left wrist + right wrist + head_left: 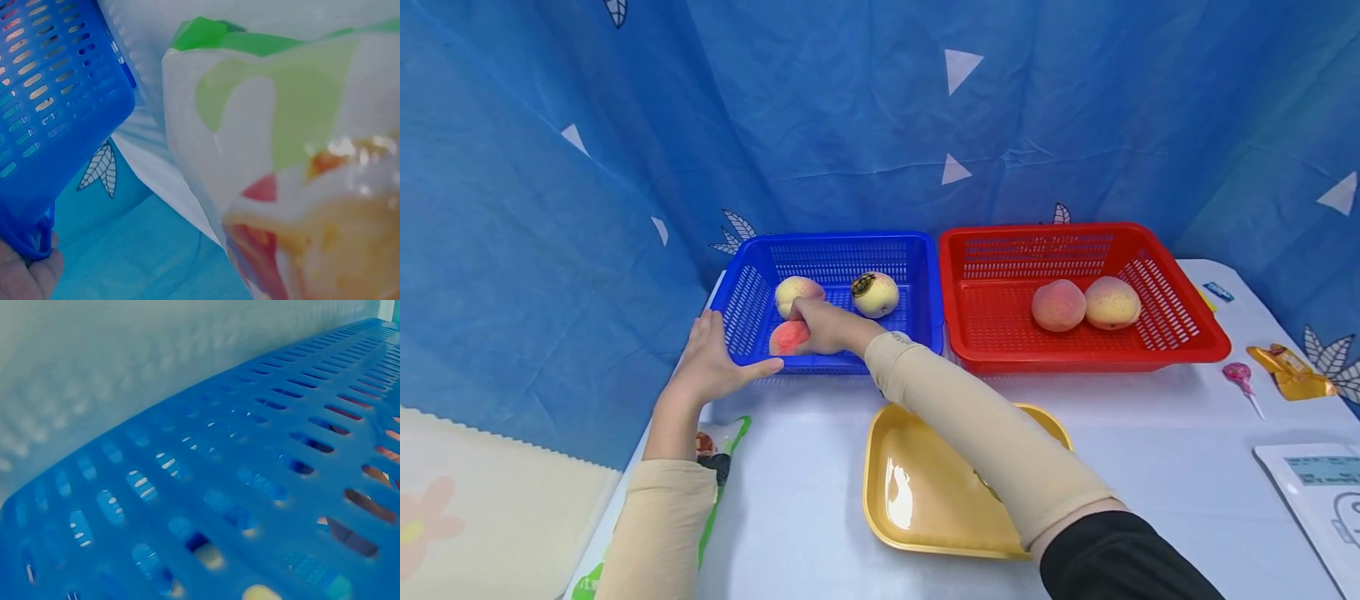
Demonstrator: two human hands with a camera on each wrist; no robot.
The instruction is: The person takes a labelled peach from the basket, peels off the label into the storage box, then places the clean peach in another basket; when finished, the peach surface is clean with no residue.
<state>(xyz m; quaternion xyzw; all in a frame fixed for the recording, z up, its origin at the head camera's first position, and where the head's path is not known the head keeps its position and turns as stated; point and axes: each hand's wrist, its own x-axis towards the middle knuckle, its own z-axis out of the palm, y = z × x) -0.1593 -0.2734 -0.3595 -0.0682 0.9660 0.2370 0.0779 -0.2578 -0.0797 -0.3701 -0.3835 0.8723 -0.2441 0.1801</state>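
My right hand (829, 327) reaches into the blue basket (931, 310), its fingers curled around a pink-red peach (789, 337) near the front left. Behind it sits a pale peach (799, 292), close to my fingertips. Another pale peach with a dark sticker (875, 294) rests farther right in the same basket. My left hand (711, 360) spreads at that basket's front left corner, thumb stretched along the front rim, fingers at the left rim. In the left wrist view, fingers (40, 275) touch the rim corner. The right wrist view shows mainly perforated blue wall; the right hand is hidden there.
A red basket (1213, 342) holding two peaches (1059, 305) stands to the right. In front is a yellow tray (880, 523), partly under my right forearm. A green-and-white package (250, 106) lies beside my left forearm. A lollipop (1237, 377) and gold wrapper (1292, 372) lie at right.
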